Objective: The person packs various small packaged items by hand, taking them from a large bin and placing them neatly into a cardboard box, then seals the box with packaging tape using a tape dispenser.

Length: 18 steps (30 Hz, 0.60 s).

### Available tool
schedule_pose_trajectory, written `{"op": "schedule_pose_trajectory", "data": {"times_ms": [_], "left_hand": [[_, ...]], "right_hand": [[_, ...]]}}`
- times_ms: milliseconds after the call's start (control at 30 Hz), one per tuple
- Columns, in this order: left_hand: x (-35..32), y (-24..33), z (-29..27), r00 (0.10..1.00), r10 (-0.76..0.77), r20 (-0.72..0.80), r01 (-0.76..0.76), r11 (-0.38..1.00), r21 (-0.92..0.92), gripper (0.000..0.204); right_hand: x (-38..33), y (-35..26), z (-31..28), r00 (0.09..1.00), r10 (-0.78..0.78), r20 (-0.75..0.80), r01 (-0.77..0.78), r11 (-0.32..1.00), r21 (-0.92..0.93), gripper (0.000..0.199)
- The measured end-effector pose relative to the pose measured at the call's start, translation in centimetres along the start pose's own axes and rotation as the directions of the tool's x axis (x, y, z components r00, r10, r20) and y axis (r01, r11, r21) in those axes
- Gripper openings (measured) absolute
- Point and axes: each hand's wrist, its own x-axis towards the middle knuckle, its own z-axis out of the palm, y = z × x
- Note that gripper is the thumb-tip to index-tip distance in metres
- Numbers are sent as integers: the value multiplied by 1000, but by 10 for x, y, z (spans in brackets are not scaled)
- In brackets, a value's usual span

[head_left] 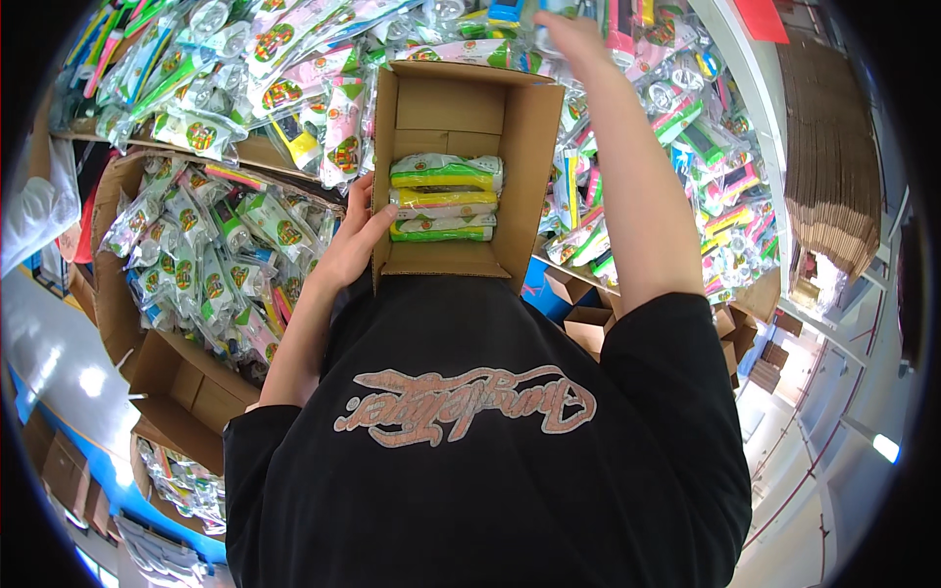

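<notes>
A small open cardboard box (534,186) stands in front of my chest, tilted so that its inside shows. My left hand (361,235) grips its left wall, thumb inside the rim and fingers on the outer face. Several clear plastic packets (446,201) with yellow, green and white contents lie stacked in the box. My right arm stretches forward past the box's right side. My right hand (576,41) is over the far part of a heap of similar packets (294,73); its fingers are smeared by motion, and whether it holds one cannot be made out.
On the left stands a large carton (120,260) full of bagged packets, with an open carton (191,387) below it. A tall stack of flattened cardboard (831,147) is at the right, beyond the table's white edge (774,108). Part of another person's sleeve (39,211) shows far left.
</notes>
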Motion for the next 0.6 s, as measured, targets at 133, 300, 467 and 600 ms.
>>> {"op": "schedule_pose_trajectory", "data": {"times_ms": [133, 300, 467, 600], "left_hand": [[-3, -10, -8, 1000, -5, -13, 5, 1000, 23, 67], [-1, -12, -8, 999, -31, 33, 31, 999, -10, 67], [-1, -9, -7, 1000, 6, -15, -5, 995, 99, 74], [-1, -7, -6, 1000, 2, -24, 0, 995, 96, 73]], "right_hand": [[-106, -37, -51, 931, -152, 331, -90, 785, 614, 35], [-215, -49, -110, 717, -216, 663, -154, 878, 452, 56], [-266, -82, -102, 600, -439, 668, 706, 684, -185, 44], [-275, -124, -49, 721, -275, 636, 687, 411, -600, 27]]}}
